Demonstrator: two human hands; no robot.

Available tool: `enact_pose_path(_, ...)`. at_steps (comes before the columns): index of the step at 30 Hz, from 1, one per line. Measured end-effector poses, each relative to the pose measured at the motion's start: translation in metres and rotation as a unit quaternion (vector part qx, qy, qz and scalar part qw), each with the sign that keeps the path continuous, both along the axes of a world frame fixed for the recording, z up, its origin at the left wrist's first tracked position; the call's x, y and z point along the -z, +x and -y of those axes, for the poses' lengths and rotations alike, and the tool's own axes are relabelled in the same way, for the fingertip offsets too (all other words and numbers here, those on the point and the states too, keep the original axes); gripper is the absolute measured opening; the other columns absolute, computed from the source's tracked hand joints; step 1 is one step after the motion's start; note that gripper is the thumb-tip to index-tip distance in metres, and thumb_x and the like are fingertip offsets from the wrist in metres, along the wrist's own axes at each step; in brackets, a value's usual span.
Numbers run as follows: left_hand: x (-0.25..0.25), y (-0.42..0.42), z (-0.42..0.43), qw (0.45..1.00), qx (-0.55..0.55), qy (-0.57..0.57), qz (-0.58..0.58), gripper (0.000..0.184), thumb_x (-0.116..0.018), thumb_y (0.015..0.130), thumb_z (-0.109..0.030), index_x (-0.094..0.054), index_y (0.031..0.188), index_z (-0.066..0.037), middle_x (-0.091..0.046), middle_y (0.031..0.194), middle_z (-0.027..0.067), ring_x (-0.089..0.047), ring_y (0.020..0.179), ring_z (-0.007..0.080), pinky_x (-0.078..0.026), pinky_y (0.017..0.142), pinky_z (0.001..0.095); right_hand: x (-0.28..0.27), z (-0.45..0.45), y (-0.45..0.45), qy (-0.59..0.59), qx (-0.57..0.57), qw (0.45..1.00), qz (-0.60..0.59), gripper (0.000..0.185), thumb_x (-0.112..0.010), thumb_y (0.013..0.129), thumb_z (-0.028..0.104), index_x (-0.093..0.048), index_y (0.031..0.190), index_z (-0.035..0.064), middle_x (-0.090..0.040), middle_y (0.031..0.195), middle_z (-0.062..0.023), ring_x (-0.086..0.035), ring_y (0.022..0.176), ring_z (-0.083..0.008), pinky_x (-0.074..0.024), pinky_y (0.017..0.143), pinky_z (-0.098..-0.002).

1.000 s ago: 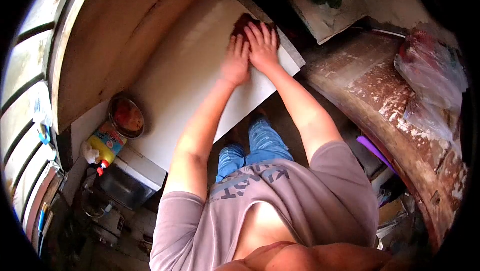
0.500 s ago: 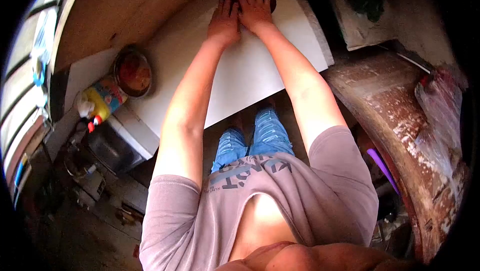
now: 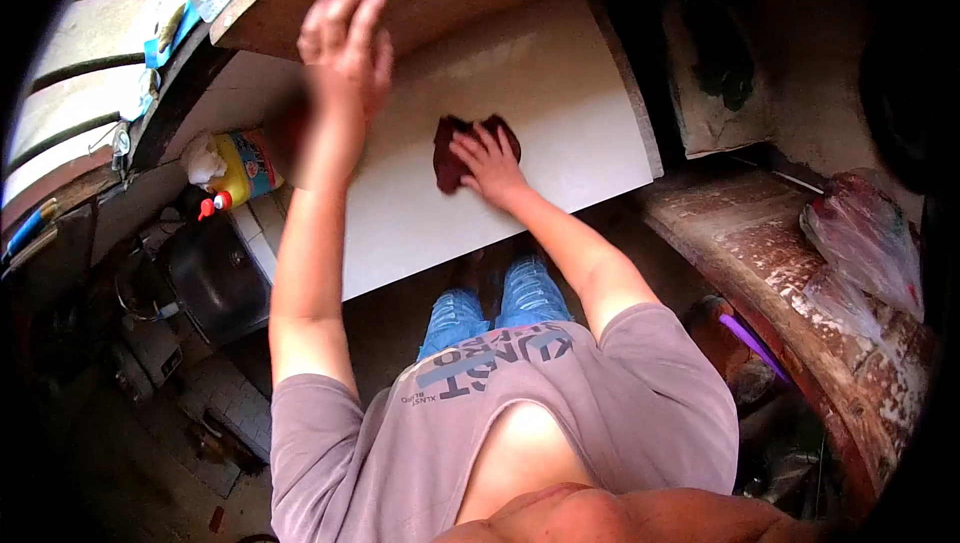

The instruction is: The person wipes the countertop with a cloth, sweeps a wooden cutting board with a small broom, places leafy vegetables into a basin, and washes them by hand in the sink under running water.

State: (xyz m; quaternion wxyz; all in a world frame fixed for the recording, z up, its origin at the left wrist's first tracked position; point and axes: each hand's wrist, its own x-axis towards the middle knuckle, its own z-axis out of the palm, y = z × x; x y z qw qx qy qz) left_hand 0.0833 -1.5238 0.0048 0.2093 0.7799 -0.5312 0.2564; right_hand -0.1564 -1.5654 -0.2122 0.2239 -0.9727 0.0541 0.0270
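On the counter [image 3: 570,93], the right hand [image 3: 492,167] is lying spread over the cloth [image 3: 452,165], while the left hand [image 3: 345,41], half-open, seemingly empty, could be toppling the bottle [image 3: 240,171] by a sideways swing.

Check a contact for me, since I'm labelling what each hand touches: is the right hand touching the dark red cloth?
Touching. The head view shows the right hand lying on the dark red cloth, fingers spread over it.

L hand [image 3: 345,38] blurred, dish [image 3: 287,133] pt hidden by L arm [image 3: 312,263]
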Motion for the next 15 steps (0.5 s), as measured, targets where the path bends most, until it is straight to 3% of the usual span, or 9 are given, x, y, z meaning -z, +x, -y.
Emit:
enact_pose_path(2,-0.031,0.018,0.016,0.997,-0.012,-0.045,0.062,0.054,-0.067,0.074,-0.014,-0.052,0.126,-0.018,-0.048,0.125,0.005,-0.04,0.121,0.0262,-0.03,0.102,0.0392,-0.001,-0.01,-0.027,0.023,-0.009,0.999,0.026,0.072,-0.066,0.076,0.037,-0.035,0.139,0.0192,-0.03,0.146,0.0002,-0.02,0.137,-0.0281,-0.0132,0.112,-0.0526)
enact_pose_path(3,-0.044,0.022,0.027,0.991,-0.057,-0.06,0.109,0.05,-0.071,0.072,-0.02,-0.056,0.12,-0.02,-0.053,0.119,0.0053,-0.048,0.115,0.0256,-0.039,0.094,0.0384,-0.002,-0.012,-0.039,0.034,-0.006,0.999,0.032,0.073,-0.069,0.074,0.034,-0.036,0.138,0.0191,-0.031,0.145,0.0003,-0.021,0.137,-0.0276,-0.0135,0.112,-0.0526)
enact_pose_path(4,-0.061,0.025,0.028,0.99,-0.084,0.05,0.098,0.072,-0.069,0.076,-0.024,-0.036,0.138,-0.013,-0.035,0.141,0.0122,-0.032,0.13,0.0315,-0.026,0.106,0.0424,-0.006,-0.013,-0.049,0.045,-0.003,0.998,0.037,0.074,-0.071,0.072,0.031,-0.037,0.137,0.0191,-0.033,0.144,0.0004,-0.022,0.137,-0.0271,-0.0139,0.112,-0.0527)
enact_pose_path(5,-0.068,0.029,0.035,0.99,-0.088,0.053,0.097,0.07,-0.069,0.074,-0.022,-0.038,0.137,-0.012,-0.039,0.137,0.0119,-0.036,0.126,0.03,-0.029,0.103,0.0413,-0.009,-0.014,-0.058,0.069,0.023,0.995,0.071,0.072,-0.074,0.067,0.021,-0.043,0.132,0.0191,-0.04,0.138,0.0007,-0.03,0.132,-0.0255,-0.0227,0.108,-0.0504)
enact_pose_path(9,-0.072,0.037,0.05,0.987,-0.109,0.105,0.048,0.065,-0.07,0.07,-0.018,-0.046,0.129,-0.01,-0.05,0.122,0.0115,-0.046,0.113,0.0276,-0.035,0.094,0.04,-0.006,-0.01,-0.078,0.036,0.113,0.988,0.098,0.063,-0.069,0.063,0.007,-0.051,0.122,0.0189,-0.05,0.125,0.0021,-0.044,0.117,-0.0227,-0.0338,0.093,-0.0433)
enact_pose_path(10,-0.077,0.035,0.052,0.988,-0.107,0.102,0.049,0.065,-0.07,0.07,-0.018,-0.046,0.129,-0.01,-0.05,0.122,0.0115,-0.046,0.113,0.0276,-0.035,0.094,0.04,-0.008,-0.007,-0.085,0.065,0.159,0.981,0.087,0.059,-0.067,0.064,0.002,-0.052,0.12,0.0146,-0.051,0.124,-0.0026,-0.045,0.117,-0.0259,-0.0344,0.095,-0.0446)
enact_pose_path(13,-0.102,0.018,0.05,0.966,-0.073,0.246,-0.037,0.069,-0.074,0.064,-0.021,-0.048,0.127,-0.012,-0.052,0.117,0.0119,-0.048,0.111,0.0263,-0.036,0.092,0.0398,-0.003,0.014,-0.1,0.128,0.294,0.936,0.148,0.055,-0.059,0.068,-0.001,-0.05,0.121,0.0076,-0.053,0.119,-0.0131,-0.048,0.11,-0.0323,-0.0386,0.093,-0.0428)
enact_pose_path(14,-0.097,0.01,0.044,0.963,-0.045,0.267,-0.003,0.054,-0.07,0.07,-0.017,-0.054,0.122,-0.017,-0.058,0.108,0.0079,-0.055,0.103,0.0254,-0.041,0.091,0.0375,0.003,0.021,-0.107,0.145,0.349,0.911,0.164,0.048,-0.054,0.075,-0.002,-0.049,0.123,0.0052,-0.056,0.115,-0.0122,-0.051,0.106,-0.0265,-0.0396,0.093,-0.0393)
enact_pose_path(15,-0.096,-0.002,0.041,0.957,-0.009,0.285,-0.046,0.057,-0.071,0.067,-0.016,-0.054,0.121,-0.017,-0.059,0.103,0.0082,-0.057,0.098,0.0255,-0.043,0.088,0.0367,0.009,0.032,-0.117,0.296,0.455,0.828,0.141,0.046,-0.053,0.079,0.0,-0.048,0.124,0.0037,-0.054,0.119,-0.0126,-0.049,0.111,-0.0268,-0.0377,0.096,-0.0372)
